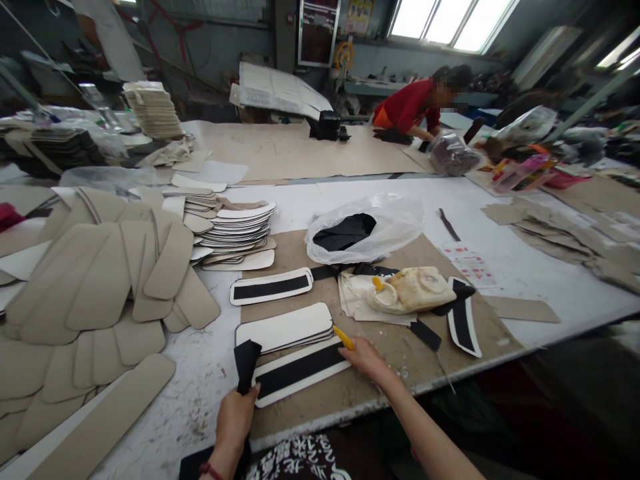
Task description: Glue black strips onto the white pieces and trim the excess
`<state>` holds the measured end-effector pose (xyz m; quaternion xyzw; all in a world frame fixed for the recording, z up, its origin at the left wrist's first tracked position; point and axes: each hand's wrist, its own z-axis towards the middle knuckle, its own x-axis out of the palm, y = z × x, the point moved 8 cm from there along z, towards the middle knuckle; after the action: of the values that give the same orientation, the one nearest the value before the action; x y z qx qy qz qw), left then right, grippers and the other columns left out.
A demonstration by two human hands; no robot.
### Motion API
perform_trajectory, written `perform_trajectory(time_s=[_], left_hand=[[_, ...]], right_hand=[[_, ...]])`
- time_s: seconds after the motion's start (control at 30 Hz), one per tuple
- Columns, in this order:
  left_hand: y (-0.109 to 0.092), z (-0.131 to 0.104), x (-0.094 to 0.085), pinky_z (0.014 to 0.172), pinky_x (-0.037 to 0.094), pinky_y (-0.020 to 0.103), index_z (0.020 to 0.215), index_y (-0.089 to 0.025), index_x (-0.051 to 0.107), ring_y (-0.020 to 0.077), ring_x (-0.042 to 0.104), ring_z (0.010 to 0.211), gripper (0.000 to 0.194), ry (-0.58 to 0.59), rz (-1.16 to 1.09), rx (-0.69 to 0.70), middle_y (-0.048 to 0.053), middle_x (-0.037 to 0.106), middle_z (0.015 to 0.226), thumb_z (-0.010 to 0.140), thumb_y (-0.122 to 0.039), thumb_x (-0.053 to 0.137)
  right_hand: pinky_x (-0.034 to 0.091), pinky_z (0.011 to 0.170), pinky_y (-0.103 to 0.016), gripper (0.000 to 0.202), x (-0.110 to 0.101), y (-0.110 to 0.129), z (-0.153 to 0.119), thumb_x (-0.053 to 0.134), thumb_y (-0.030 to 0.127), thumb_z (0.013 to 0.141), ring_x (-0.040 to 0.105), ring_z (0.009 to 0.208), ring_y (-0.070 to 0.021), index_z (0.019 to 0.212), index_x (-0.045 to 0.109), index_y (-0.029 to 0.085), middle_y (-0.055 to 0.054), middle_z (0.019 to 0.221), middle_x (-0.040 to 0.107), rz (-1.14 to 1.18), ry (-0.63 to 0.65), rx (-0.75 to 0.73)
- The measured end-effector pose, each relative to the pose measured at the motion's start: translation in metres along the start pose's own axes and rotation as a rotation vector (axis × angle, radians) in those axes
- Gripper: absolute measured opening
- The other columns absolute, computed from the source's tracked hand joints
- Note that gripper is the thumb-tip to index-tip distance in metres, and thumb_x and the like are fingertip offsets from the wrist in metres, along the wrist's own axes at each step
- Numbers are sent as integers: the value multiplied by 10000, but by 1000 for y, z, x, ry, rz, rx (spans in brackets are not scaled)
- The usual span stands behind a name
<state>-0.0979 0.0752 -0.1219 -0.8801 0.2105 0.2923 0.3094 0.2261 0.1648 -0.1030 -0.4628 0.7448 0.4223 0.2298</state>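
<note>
A white rounded panel (pixel 287 393) lies on the brown board in front of me, with a wide black strip (pixel 305 369) along its middle. My left hand (pixel 236 415) is closed at the panel's left end, gripping a dark piece of material (pixel 246 363) that stands up and folds over at the top. My right hand (pixel 367 360) is at the panel's right end, its fingers closed round a slim yellow tool (pixel 343 337); the tool's exact kind is unclear. Just beyond lies a short stack of white panels (pixel 284 325).
A stained cream container (pixel 415 290) with a yellow piece in its opening sits to the right. Behind it is a plastic bag (pixel 395 227) of black pieces. Beige panels (pixel 95 273) heap up at left, beside a panel stack (pixel 237 227). A person in red (pixel 410 107) works across the table.
</note>
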Motion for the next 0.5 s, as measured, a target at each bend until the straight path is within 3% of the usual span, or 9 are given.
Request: perform_trajectory(time_s=[0.5], left_hand=[[-2,-1,0,532,395,309,776,-71,645,280,619,638,412,-21,-19,4,126,626,550,726,-444,476]], right_hand=[[338,586,-222,213,8,-6,7,487,297,762,580,699,-166,794,645,158,-33,739,651,-21,17,-25]])
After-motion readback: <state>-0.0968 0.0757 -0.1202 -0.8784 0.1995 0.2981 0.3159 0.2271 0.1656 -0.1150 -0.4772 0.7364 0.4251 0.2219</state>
